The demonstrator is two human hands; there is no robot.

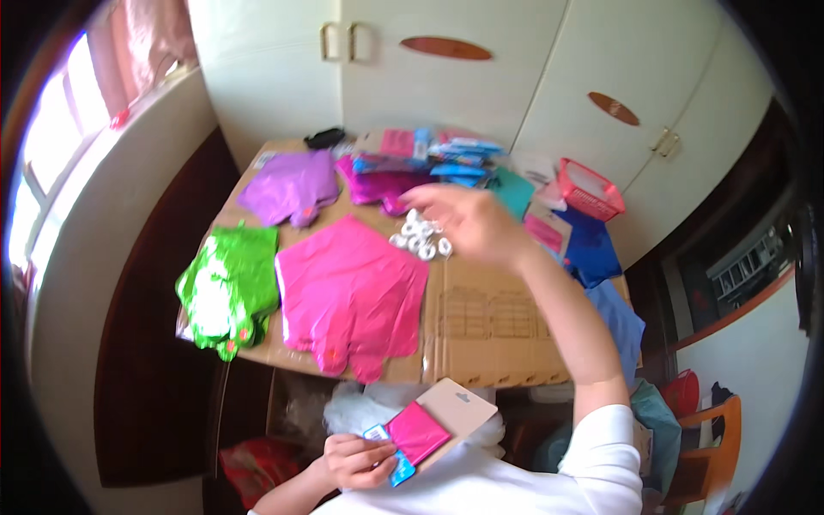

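Head camera view: the pink packet (418,433) on its tan card (468,405) is in the left hand (356,461), pinched at a blue label (402,469), this side of the near edge of the table (442,371). The right hand (470,221) hangs, fingers bent, by the white rings (421,236); I can't tell whether it grips one. Bare cardboard (502,330) lies open at near right, while pink foil (352,296), green foil (227,283) and purple foil (292,184) crowd the left. At far right a red basket (605,209) holds something pale. White cupboards (446,94) stand behind.

White top (489,487) with short sleeve (602,446)
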